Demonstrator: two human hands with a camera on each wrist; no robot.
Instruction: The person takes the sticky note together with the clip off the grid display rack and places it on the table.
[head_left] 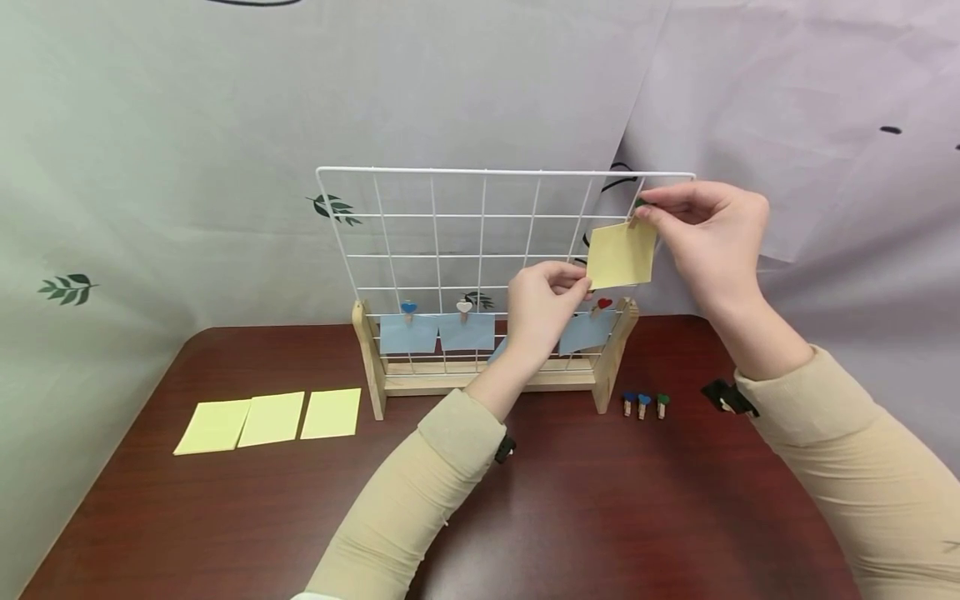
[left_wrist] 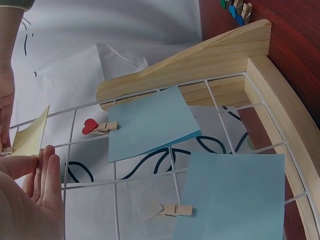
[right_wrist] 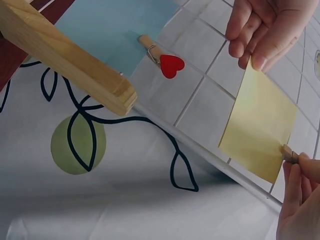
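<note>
A yellow sticky note (head_left: 621, 255) is held up against the upper right of the white wire grid (head_left: 483, 215). My left hand (head_left: 546, 307) pinches its lower left corner between thumb and fingers. At the note's top right corner, my right hand (head_left: 714, 237) pinches a small wooden clothespin (right_wrist: 288, 153) with a green top, near a grid wire. Whether the clothespin bites the wire is hidden by the fingers. Lower on the grid hang blue notes (head_left: 408, 334), held by heart clothespins; a red-heart clothespin (left_wrist: 100, 127) is just below the yellow note.
The grid stands in a wooden base (head_left: 495, 381) on a dark red table (head_left: 300, 517). Three yellow sheets or stacks (head_left: 332, 413) lie at the left. Right of the base lie three clothespins (head_left: 643, 406), two blue and one green. A patterned cloth (head_left: 187, 167) hangs behind.
</note>
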